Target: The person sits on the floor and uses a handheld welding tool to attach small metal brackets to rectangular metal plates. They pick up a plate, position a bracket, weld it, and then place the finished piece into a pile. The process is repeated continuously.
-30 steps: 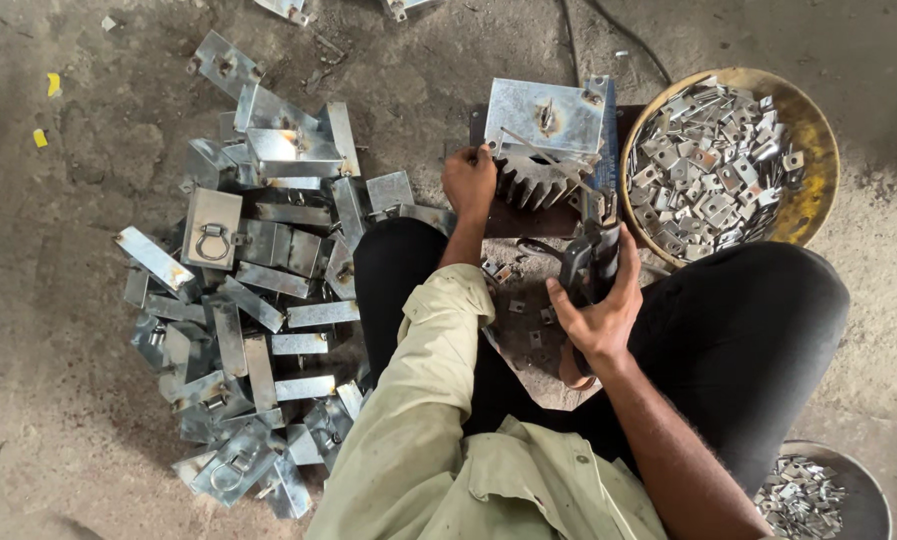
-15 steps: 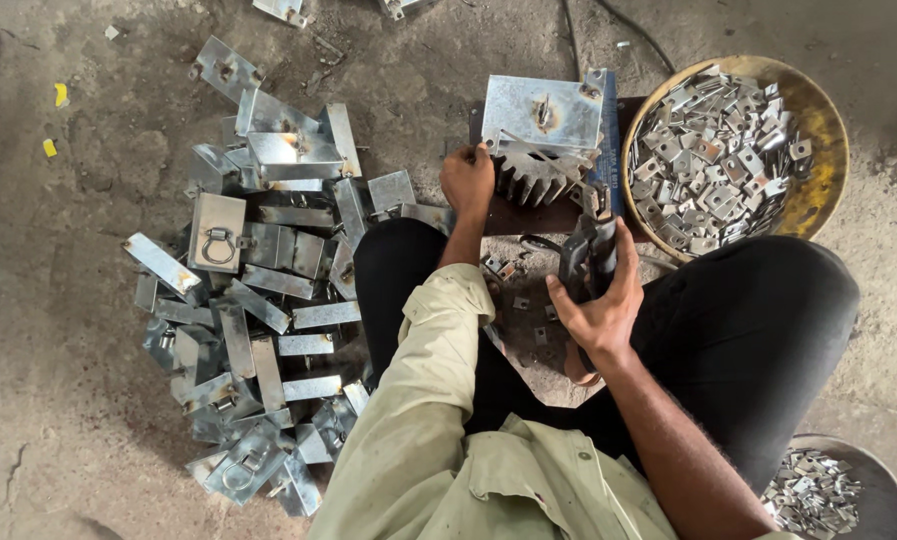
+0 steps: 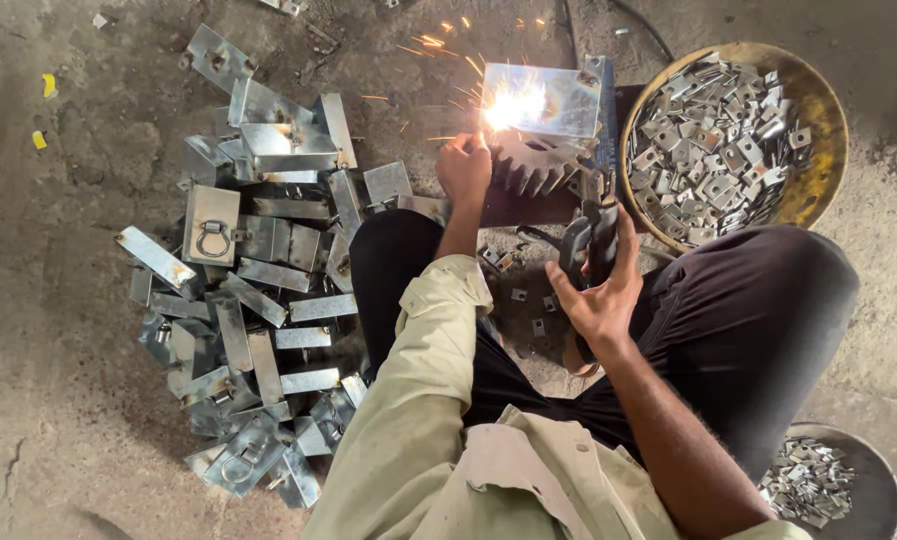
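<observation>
no packages, no labels, no signs, no screens showed anywhere in the view — only bare metal pieces, round pans and a concrete floor lay in sight, none of it wrapped or marked

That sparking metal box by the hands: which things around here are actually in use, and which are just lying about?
In use:
- metal box, sparking
- left hand at the box
- right hand with its grip on a dark tool handle

Lying about:
- pile of metal plates
- yellow basin of small plates
- grey pan
</observation>
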